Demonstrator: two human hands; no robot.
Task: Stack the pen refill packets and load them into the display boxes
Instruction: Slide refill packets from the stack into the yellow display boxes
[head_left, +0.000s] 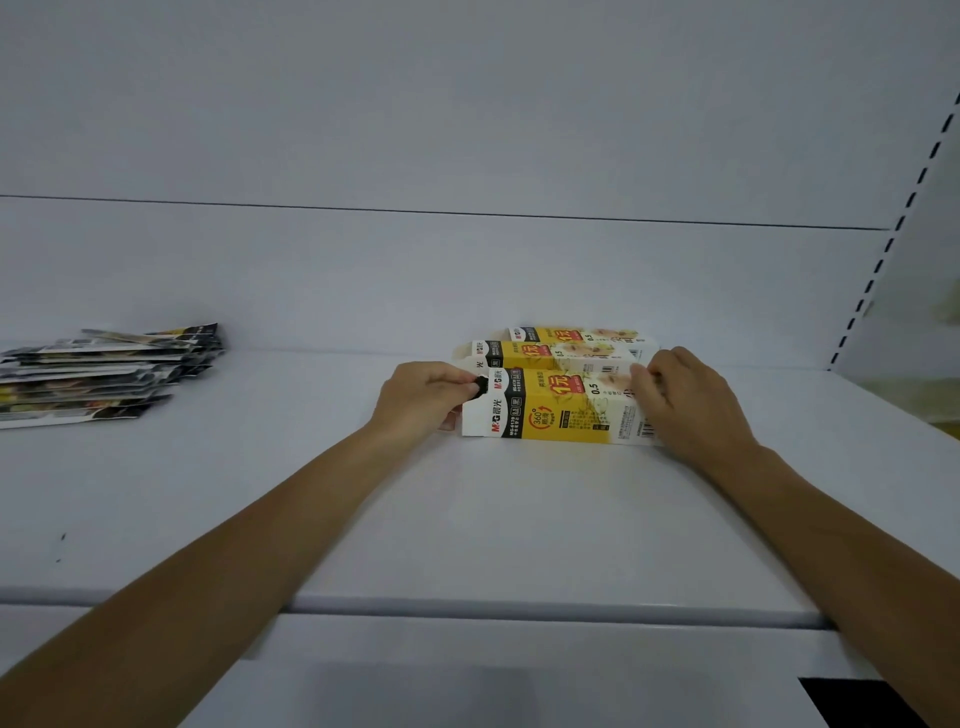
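The left hand (423, 397) pinches a black piece (479, 387) at one end of the nearest display box (561, 410); the right hand (685, 400) grips the other end, fingers curled. Refill packets (104, 374) lie stacked well left on the shelf (467, 519). A hard tug could tear the cardboard.

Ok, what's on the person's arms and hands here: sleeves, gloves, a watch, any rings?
Nothing worn shows. The left forearm and right forearm are bare from the picture's bottom edge to the wrists, with no sleeve cuff in view. The left hand and right hand are ungloved. No watch or band sits on either wrist, and no ring shows on the visible fingers.
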